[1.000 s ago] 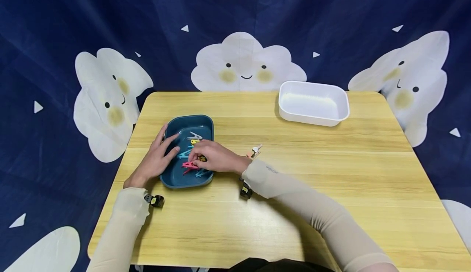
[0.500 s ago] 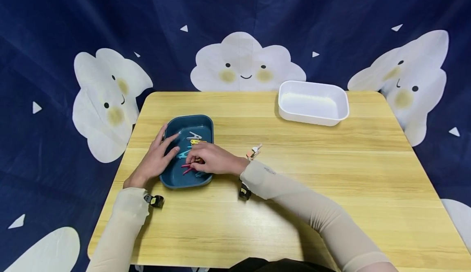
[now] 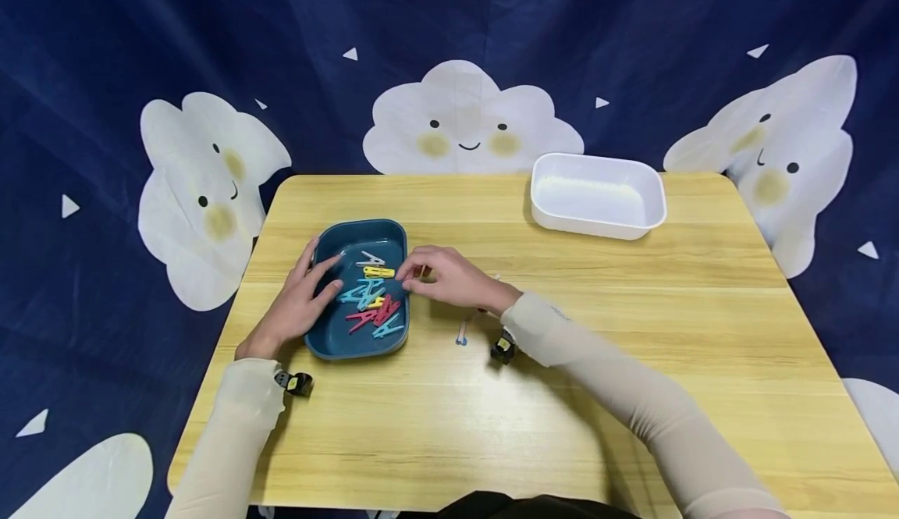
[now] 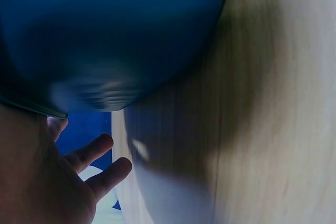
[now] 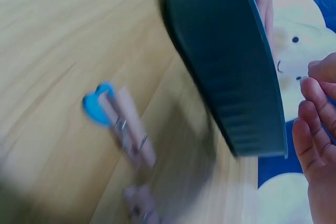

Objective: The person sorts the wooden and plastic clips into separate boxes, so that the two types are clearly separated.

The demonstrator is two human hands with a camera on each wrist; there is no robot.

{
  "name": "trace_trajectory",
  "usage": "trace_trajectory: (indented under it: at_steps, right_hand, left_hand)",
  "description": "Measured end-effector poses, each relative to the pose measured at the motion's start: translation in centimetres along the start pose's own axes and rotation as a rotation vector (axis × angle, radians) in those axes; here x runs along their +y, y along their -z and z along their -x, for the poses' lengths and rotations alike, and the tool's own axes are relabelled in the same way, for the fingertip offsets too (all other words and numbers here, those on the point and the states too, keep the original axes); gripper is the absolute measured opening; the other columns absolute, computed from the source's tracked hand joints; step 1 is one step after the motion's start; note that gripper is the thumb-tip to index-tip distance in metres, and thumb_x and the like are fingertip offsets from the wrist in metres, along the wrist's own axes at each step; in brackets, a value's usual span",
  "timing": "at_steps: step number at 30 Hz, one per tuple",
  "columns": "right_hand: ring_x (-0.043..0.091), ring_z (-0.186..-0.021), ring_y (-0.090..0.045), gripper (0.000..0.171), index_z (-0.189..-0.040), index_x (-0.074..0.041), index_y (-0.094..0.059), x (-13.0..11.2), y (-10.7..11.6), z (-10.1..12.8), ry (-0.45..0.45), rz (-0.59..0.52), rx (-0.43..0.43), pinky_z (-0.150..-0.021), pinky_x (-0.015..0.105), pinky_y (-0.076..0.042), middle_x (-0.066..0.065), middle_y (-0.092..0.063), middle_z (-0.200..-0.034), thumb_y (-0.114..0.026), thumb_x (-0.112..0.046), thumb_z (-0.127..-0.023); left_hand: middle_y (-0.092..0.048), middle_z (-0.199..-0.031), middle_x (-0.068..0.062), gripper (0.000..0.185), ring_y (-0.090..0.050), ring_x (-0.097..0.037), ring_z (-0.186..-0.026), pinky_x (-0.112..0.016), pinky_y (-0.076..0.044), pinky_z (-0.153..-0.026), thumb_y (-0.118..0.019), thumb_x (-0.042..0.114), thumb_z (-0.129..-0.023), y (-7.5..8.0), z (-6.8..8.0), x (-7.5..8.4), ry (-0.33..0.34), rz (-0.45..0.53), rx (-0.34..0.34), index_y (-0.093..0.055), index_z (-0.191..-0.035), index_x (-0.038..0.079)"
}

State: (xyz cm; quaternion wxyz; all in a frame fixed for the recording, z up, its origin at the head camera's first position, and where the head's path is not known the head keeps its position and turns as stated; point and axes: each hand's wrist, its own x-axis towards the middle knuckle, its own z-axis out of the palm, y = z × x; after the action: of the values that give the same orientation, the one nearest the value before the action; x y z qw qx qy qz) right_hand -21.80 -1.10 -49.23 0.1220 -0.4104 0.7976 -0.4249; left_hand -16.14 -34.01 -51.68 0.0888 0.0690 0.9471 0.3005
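A dark blue-green bin point(image 3: 365, 350) holds several plastic clothespins, among them a yellow clothespin point(image 3: 379, 272), a red clothespin point(image 3: 386, 310) and a light blue clothespin point(image 3: 388, 328). My left hand point(image 3: 291, 308) rests on the bin's left rim, its fingers spread. Just beyond the right rim, my right hand point(image 3: 456, 277) pinches what looks like a small reddish-brown clothespin point(image 3: 423, 271), mostly hidden by the fingers. In the right wrist view the curled fingers point(image 5: 315, 119) hide it altogether. Below this hand lies a wooden clothespin point(image 5: 128, 127) with a blue heart.
Another wooden clothespin point(image 5: 142, 205) lies close to the blue-heart one, blurred in the right wrist view. At the back right of the wooden table point(image 3: 597, 347) stands a white bin point(image 3: 597, 230). A dark blue curtain point(image 3: 492, 12) hangs behind the table.
My right hand has lifted out of the bin and moved right, past its rim, uncovering the plastic clothespins and the blue-heart clothespin. The left hand stays in place.
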Motion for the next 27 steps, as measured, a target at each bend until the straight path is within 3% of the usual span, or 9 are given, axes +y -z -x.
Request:
trace_trajectory:
  at_steps: [5,13,27]
  right_hand:
    - [0.013,-0.103,-0.070,0.017,-0.119,-0.006,-0.079,1.1,1.1,1.4,-0.017,-0.003,0.030,-0.093,0.028,-0.062,0.002,-0.077,-0.115,-0.073,-0.014,-0.105]
    - [0.016,-0.100,-0.069,0.016,-0.117,-0.004,-0.079,2.9,3.2,3.9,-0.040,-0.005,0.103,-0.093,0.042,-0.061,0.004,-0.078,-0.111,-0.074,-0.011,-0.104]
    - [0.020,-0.097,-0.070,0.016,-0.116,0.001,-0.079,5.8,6.3,7.8,-0.069,0.009,0.216,-0.091,0.043,-0.061,0.007,-0.078,-0.107,-0.076,-0.007,-0.102]
  left_hand:
    - [0.011,-0.185,-0.009,0.061,-0.003,-0.050,-0.169,-0.080,-0.015,-0.128,-0.052,0.039,-0.116,0.0,0.0,0.0,0.001,-0.002,-0.001,-0.039,-0.170,0.015]
    - [0.011,-0.185,-0.009,0.061,-0.003,-0.051,-0.168,-0.080,-0.015,-0.127,-0.052,0.041,-0.116,0.0,0.0,0.1,0.001,-0.012,-0.001,-0.040,-0.170,0.015]
    - [0.004,-0.185,-0.014,0.062,-0.004,-0.051,-0.166,-0.083,-0.022,-0.123,-0.055,0.044,-0.115,0.3,0.3,0.6,-0.009,-0.026,0.046,-0.043,-0.168,0.014]
